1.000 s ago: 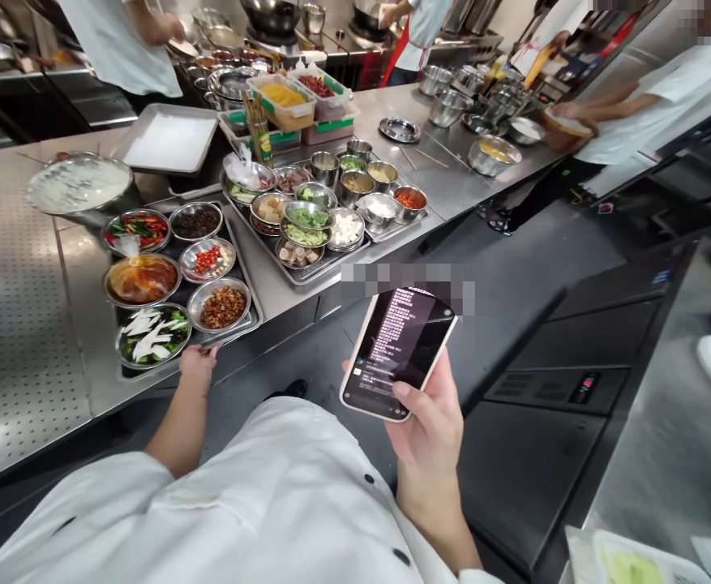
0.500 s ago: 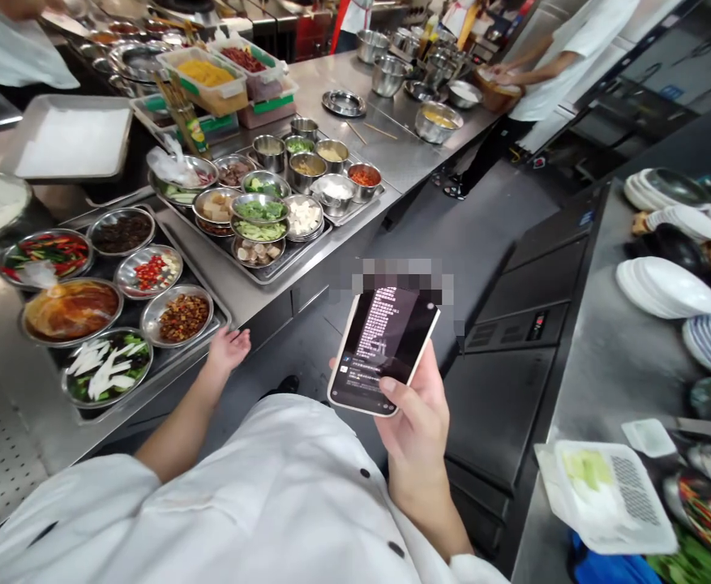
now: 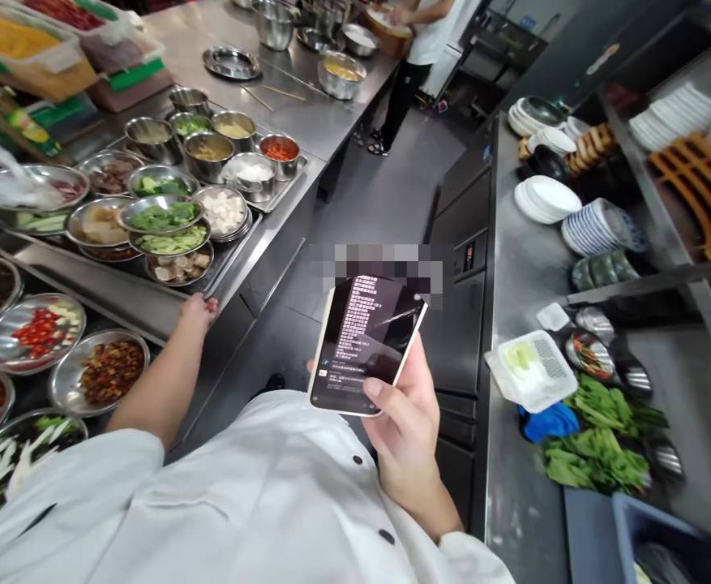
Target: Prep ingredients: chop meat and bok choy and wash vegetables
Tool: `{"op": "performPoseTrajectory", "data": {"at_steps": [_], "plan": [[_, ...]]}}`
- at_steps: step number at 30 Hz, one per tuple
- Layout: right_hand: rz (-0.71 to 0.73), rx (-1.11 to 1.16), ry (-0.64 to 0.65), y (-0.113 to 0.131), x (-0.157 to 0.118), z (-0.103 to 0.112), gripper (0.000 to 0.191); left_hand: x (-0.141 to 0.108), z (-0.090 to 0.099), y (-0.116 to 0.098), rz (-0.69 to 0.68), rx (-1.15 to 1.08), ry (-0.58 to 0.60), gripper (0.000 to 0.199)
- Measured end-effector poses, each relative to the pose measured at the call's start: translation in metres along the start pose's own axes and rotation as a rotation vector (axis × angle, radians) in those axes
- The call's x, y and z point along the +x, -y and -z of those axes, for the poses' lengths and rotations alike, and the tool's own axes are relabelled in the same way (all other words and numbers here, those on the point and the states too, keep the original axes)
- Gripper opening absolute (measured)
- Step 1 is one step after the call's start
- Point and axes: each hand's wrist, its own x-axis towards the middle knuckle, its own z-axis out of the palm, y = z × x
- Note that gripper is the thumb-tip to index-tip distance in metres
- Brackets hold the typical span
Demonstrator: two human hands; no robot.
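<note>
White-edged black phone (image 3: 364, 357) in the right hand (image 3: 407, 414)

The phone is in front of the person's white coat (image 3: 209, 503) with black buttons, above the dark gray floor (image 3: 376, 191). Right-hand fingers wrap behind it, and the thumb presses low on the front. Small light words fill rows on the dark screen. Blurry squares hide the top.

Out to the side, the left hand (image 3: 199, 312) is at the edge of a flat silver metal tray (image 3: 226, 261). Its fingers look a bit bent, but I cannot tell if they pinch the edge or only touch it. On the tray are a round metal bowl of chopped green leaves (image 3: 164, 213) and a round metal bowl of white cubes (image 3: 221, 209). A round metal bowl of brown bits (image 3: 109, 369) is near the left arm.

On the other side, a shiny metal counter (image 3: 507, 519) holds a stack of round white plates (image 3: 546, 199), a white plastic box (image 3: 537, 369) and big green leaves (image 3: 598, 458). Far ahead stands another person (image 3: 425, 45).
</note>
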Motion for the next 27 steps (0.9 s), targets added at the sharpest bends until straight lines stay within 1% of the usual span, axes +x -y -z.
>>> {"op": "performPoseTrajectory", "data": {"at_steps": [3,5,9,12,18,21,24,27], "plan": [[-0.007,-0.014,-0.028,0.002,-0.002,-0.002,0.049,0.003,0.000,-0.002,0.010,0.068,-0.104,0.026],[-0.014,-0.012,-0.025,0.003,-0.003,-0.004,0.050,0.003,-0.002,-0.002,-0.012,0.084,-0.142,0.027],[-0.023,-0.031,-0.006,0.002,-0.004,-0.007,0.053,0.000,-0.001,0.001,-0.063,0.092,-0.215,0.015],[-0.015,-0.057,0.009,-0.001,-0.004,-0.008,0.051,-0.004,0.009,0.004,-0.097,0.095,-0.260,0.011],[-0.040,-0.043,0.024,-0.003,-0.001,-0.011,0.050,-0.010,0.040,0.011,-0.117,0.090,-0.294,0.014],[-0.048,-0.037,0.023,-0.003,0.000,-0.014,0.052,-0.013,0.052,0.013,-0.103,0.091,-0.298,0.016],[-0.045,-0.049,0.030,-0.003,0.002,-0.017,0.051,-0.014,0.057,0.016,-0.086,0.090,-0.291,0.016],[-0.039,-0.060,0.046,-0.004,0.004,-0.018,0.048,-0.015,0.056,0.019,-0.088,0.086,-0.295,0.015]]}}
